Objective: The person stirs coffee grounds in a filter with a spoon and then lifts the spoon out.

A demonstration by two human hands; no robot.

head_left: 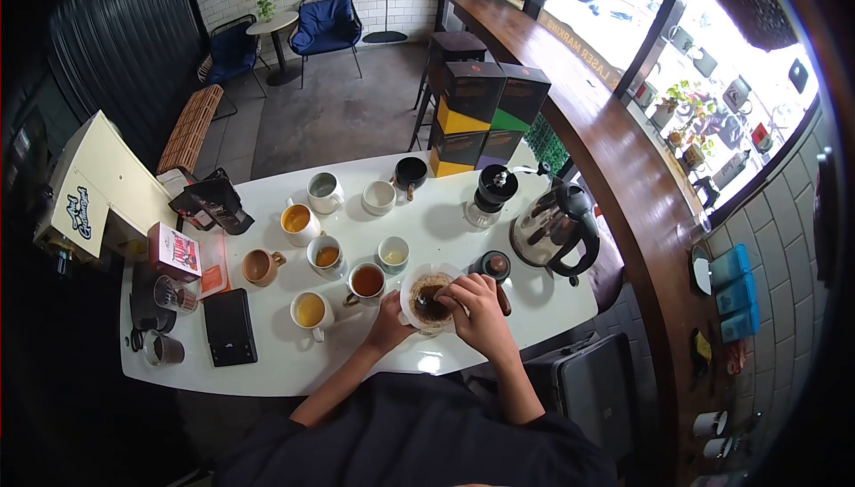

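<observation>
A white coffee dripper with a paper filter (419,302) stands at the table's near edge, with wet brown coffee grounds (431,307) inside. My left hand (390,327) grips its left side, thumb near the rim. Over the filter's right side, my right hand (479,313) has its fingertips pinched together above the grounds; what they hold, if anything, is hidden. Just left of the dripper sits a cup of dark reddish tea or coffee (366,280). A hand grinder part with a round brown knob (495,264) lies close behind my right hand.
Several cups stand left and behind, including a mug of yellow liquid (310,311) and a brown cup (259,267). An electric kettle (554,229) and manual grinder (495,186) are at right. A black scale (230,327) lies left; stacked boxes (485,117) rise behind.
</observation>
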